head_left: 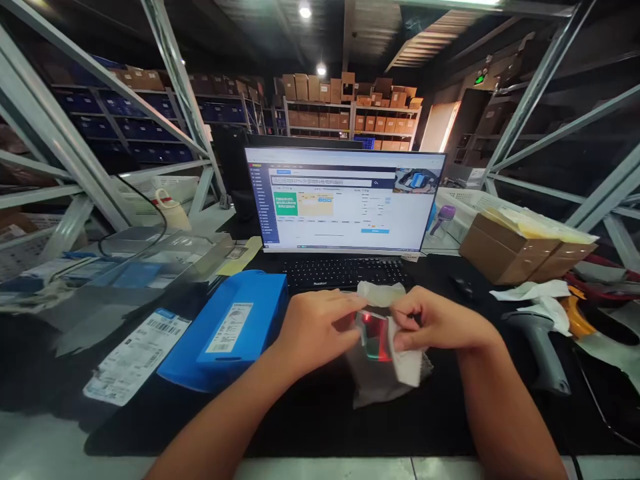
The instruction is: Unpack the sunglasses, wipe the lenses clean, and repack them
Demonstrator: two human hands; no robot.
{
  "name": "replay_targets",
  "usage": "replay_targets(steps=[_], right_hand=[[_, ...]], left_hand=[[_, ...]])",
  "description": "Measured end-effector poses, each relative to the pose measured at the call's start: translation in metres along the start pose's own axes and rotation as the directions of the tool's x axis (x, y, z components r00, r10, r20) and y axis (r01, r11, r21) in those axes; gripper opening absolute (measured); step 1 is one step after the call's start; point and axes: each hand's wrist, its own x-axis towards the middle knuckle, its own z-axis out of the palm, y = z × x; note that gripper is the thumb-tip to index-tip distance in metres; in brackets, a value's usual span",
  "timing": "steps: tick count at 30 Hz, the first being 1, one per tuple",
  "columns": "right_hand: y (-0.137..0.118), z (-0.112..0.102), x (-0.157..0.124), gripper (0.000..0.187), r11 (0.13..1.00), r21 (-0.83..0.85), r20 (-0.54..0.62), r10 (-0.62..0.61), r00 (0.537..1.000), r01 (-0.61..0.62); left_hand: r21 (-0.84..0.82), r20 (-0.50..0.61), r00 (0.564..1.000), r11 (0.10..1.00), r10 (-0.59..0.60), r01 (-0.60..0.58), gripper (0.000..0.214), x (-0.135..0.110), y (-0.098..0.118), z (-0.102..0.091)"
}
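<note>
My left hand grips the left edge of a small flat item with a shiny surface showing red and green; its exact kind is not clear. A white sheet of thin wrapping is pinched between the thumb and fingers of my right hand, at the item's right side. More pale wrapping shows behind the item. Under both hands lies a greyish plastic bag on the black mat. A blue box with a white label rests left of my left forearm.
A monitor and black keyboard stand behind my hands. On the right are a grey barcode scanner, a mouse, and a cardboard box. At left lie printed labels and a clear plastic tray.
</note>
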Motion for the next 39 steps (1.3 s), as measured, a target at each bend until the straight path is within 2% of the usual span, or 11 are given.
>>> replay_targets(steps=[3, 7, 9, 13, 17, 20, 24, 26, 31, 35, 39], right_hand=[[0.002, -0.004, -0.004, 0.046, 1.0, -0.008, 0.008, -0.012, 1.0, 0.012], [-0.009, 0.038, 0.017, 0.043, 0.965, -0.238, -0.394, 0.004, 0.919, -0.106], [-0.013, 0.051, 0.024, 0.042, 0.95, -0.285, -0.469, -0.021, 0.883, -0.129], [-0.006, 0.022, 0.01, 0.047, 0.998, -0.048, -0.197, -0.036, 0.98, 0.027], [0.008, -0.011, -0.003, 0.051, 0.994, 0.09, 0.004, -0.069, 0.998, 0.068], [0.003, 0.006, 0.008, 0.046, 0.996, 0.089, -0.135, 0.042, 0.99, -0.03], [-0.01, 0.043, 0.025, 0.038, 0.982, -0.13, -0.457, 0.065, 0.887, -0.139], [-0.008, 0.04, 0.023, 0.041, 0.991, -0.089, -0.409, 0.053, 0.911, -0.097], [0.015, -0.006, 0.001, 0.052, 0.979, 0.202, -0.072, 0.051, 0.996, -0.035], [0.018, -0.013, -0.002, 0.049, 0.971, 0.226, -0.095, 0.101, 0.99, -0.078], [-0.001, 0.019, 0.013, 0.041, 0.972, 0.207, -0.246, 0.166, 0.955, -0.116]], left_hand=[[0.039, -0.034, 0.999, 0.999, 0.027, -0.025, 0.035, 0.0, 0.001, -0.001], [0.104, -0.001, 0.997, 0.992, 0.076, -0.075, 0.024, -0.001, 0.0, 0.004], [0.067, 0.026, 0.996, 0.994, 0.087, -0.089, 0.022, -0.001, -0.001, 0.004], [-0.042, -0.004, 1.0, 0.999, 0.017, -0.017, 0.026, 0.0, -0.001, -0.003], [-0.062, -0.015, 0.997, 0.995, -0.074, 0.073, 0.035, 0.001, -0.001, -0.007], [-0.016, 0.029, 0.995, 0.995, -0.098, 0.099, 0.034, 0.0, 0.0, -0.002], [0.023, 0.111, 0.992, 0.998, -0.065, 0.063, 0.019, -0.001, -0.001, 0.005], [-0.003, 0.101, 0.991, 0.996, -0.086, 0.087, 0.02, -0.001, -0.002, 0.004], [-0.082, 0.008, 0.982, 0.979, -0.186, 0.186, 0.034, 0.002, -0.003, -0.006], [-0.083, 0.019, 0.981, 0.978, -0.193, 0.194, 0.034, 0.002, -0.003, -0.005], [-0.037, 0.069, 0.984, 0.986, -0.162, 0.165, 0.029, 0.001, -0.002, 0.002]])
